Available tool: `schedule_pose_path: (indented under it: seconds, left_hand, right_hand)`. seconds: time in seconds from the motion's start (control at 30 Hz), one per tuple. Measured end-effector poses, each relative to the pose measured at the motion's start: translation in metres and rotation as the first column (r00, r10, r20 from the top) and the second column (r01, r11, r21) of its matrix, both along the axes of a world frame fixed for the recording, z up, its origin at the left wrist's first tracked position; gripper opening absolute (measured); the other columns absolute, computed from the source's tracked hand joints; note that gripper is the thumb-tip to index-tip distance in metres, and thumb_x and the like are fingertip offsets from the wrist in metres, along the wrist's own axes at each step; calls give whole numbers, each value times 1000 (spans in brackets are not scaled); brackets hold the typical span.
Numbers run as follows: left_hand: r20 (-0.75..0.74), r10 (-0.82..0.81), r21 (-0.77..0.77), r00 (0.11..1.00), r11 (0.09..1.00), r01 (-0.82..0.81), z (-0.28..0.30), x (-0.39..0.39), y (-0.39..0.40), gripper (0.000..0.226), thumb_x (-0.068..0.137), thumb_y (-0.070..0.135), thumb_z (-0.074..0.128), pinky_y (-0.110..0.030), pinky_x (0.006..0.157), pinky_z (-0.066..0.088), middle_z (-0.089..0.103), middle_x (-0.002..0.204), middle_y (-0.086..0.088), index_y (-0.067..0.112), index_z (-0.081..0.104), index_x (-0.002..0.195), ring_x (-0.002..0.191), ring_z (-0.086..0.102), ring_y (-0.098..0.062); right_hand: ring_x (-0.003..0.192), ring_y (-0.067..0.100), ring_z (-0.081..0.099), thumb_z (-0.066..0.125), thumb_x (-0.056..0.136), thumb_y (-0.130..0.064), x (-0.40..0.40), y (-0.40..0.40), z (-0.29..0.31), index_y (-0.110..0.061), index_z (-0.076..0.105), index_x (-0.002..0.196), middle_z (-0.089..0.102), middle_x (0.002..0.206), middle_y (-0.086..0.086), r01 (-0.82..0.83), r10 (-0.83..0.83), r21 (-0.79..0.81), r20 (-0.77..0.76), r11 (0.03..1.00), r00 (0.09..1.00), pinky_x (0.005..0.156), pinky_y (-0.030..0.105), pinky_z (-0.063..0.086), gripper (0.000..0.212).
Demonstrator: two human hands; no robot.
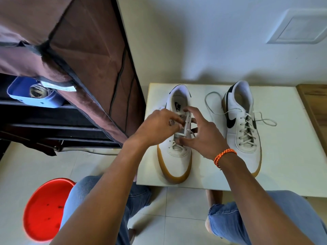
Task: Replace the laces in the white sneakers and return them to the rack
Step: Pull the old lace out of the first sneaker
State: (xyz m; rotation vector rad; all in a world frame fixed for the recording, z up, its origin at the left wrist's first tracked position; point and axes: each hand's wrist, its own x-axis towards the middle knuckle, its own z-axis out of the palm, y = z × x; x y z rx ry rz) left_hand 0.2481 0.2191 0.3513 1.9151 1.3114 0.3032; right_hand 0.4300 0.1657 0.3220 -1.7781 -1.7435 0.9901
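The two hands, left (157, 128) and right (203, 137), cover the middle of the nearer white leather sneaker with a gum sole (177, 156), so its upper eyelets and most of its white flat lace (187, 124) are hidden. The fingertips are blurred; how they hold the lace I cannot tell. The white flat surface (283, 165) is cut by the right edge. The brown fabric-covered shoe rack (79, 50) is cut at top and left, and its shelves are dark. The round red plastic stool (44, 209) is partly behind a leg.
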Motion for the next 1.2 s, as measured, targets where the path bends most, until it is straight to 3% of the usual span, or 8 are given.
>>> schedule_pose_path:
  seconds: [0.13, 0.27, 0.43, 0.53, 0.67, 0.8, 0.93, 1.2]
  left_hand:
    - [-95, -52, -37, 994, 998, 49, -5, 5, -3, 14, 100, 18, 67, -21, 56, 43, 64, 69, 15, 27, 78, 99, 54, 59, -3]
    - [115, 121, -79, 986, 991, -112, 4, -5, 5, 15, 98, 7, 67, -14, 43, 35, 61, 52, 17, 13, 79, 92, 39, 45, -5]
    - [228, 189, -79, 955, 981, -175, 2, -18, 10, 22, 101, 8, 64, -21, 46, 34, 50, 43, 7, 20, 82, 96, 38, 36, -14]
    - [124, 32, -79, 992, 997, -23, 1, -8, 2, 24, 103, 11, 61, -21, 50, 43, 57, 44, 0, 23, 81, 107, 38, 49, -14]
    - [-38, -47, -47, 998, 998, 45, -6, 6, -5, 17, 100, 14, 63, -30, 59, 51, 62, 51, 5, 23, 77, 95, 42, 57, -7]
    - [59, 35, -119, 998, 993, -27, -1, 1, 1, 19, 100, 10, 63, -19, 49, 41, 70, 71, 8, 18, 75, 87, 43, 51, -5]
    - [181, 143, -148, 973, 982, -116, 3, -4, 3, 20, 106, 8, 59, -24, 47, 41, 59, 47, 16, 2, 73, 94, 37, 43, -4]
    - [377, 434, -321, 818, 890, -324, 2, -10, 14, 24, 107, 7, 50, -25, 44, 28, 44, 49, -3, 6, 68, 91, 40, 31, -16]
  right_hand:
    - [106, 23, 70, 93, 71, -50, 0, 0, 0, -51, 29, 149, 69, 129, -4, -5, 5, 5, 9, 1000, 1000, 89, 46, 59, 101]
    - [102, 23, 70, 93, 70, -49, 1, 0, 2, -52, 30, 148, 68, 130, -4, 0, 0, 2, 19, 1000, 1000, 88, 46, 59, 100]
    - [107, 23, 69, 93, 71, -47, 1, 0, 1, -51, 31, 147, 68, 130, -7, -3, 3, 6, 12, 1000, 1000, 90, 46, 59, 99]
    - [106, 22, 69, 93, 70, -47, 1, 0, 0, -51, 31, 147, 69, 127, -8, -4, 4, 7, 4, 1000, 1000, 88, 46, 59, 99]
    - [101, 22, 71, 91, 70, -53, 1, 1, -1, -52, 30, 148, 70, 126, -4, -2, 2, 9, 5, 1000, 1000, 87, 46, 60, 99]
    - [103, 22, 70, 92, 71, -51, 1, 0, 0, -52, 29, 149, 69, 127, -3, -3, 3, -2, 5, 1000, 1000, 88, 46, 60, 101]
    - [108, 23, 68, 93, 69, -49, 1, 0, 0, -52, 30, 148, 68, 129, -5, -7, 7, -3, 1, 1000, 1000, 90, 46, 59, 101]
    - [100, 24, 70, 93, 70, -47, 2, 0, 1, -51, 31, 147, 68, 129, -3, -12, 12, 3, 5, 1000, 1000, 88, 46, 60, 99]
